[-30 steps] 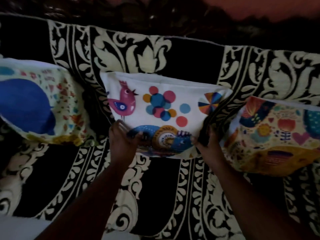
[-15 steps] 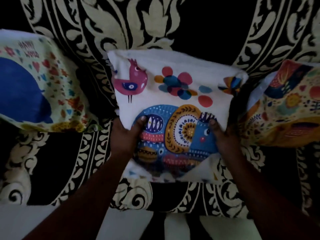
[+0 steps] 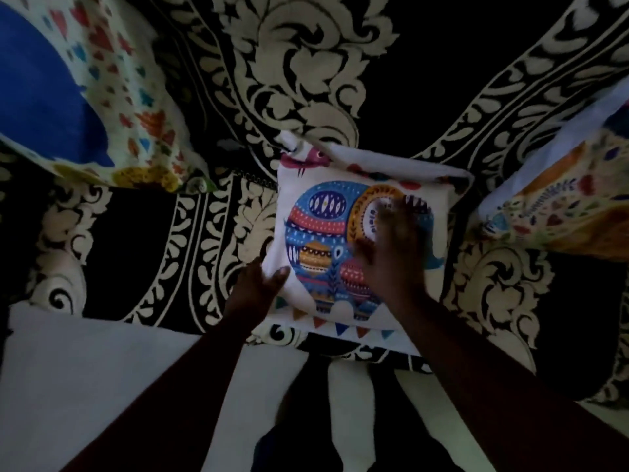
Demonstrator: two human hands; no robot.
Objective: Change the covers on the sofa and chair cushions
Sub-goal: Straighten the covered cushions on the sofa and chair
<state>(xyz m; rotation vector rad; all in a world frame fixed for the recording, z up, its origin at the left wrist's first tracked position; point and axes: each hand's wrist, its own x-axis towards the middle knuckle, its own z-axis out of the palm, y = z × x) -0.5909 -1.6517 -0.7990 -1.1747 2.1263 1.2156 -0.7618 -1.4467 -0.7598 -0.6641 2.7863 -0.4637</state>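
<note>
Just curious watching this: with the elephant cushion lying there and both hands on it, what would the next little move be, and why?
Probably a push to stand it back against the sofa. The elephant cushion lies tilted forward on the black-and-cream sofa cover; the right hand lies spread on its face, the left hand holds its left edge, and the neighbouring cushions lean back.

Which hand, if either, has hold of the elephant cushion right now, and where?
The left hand grips the elephant cushion at its lower left edge. The right hand, blurred, lies flat on its front and grips nothing.
</note>
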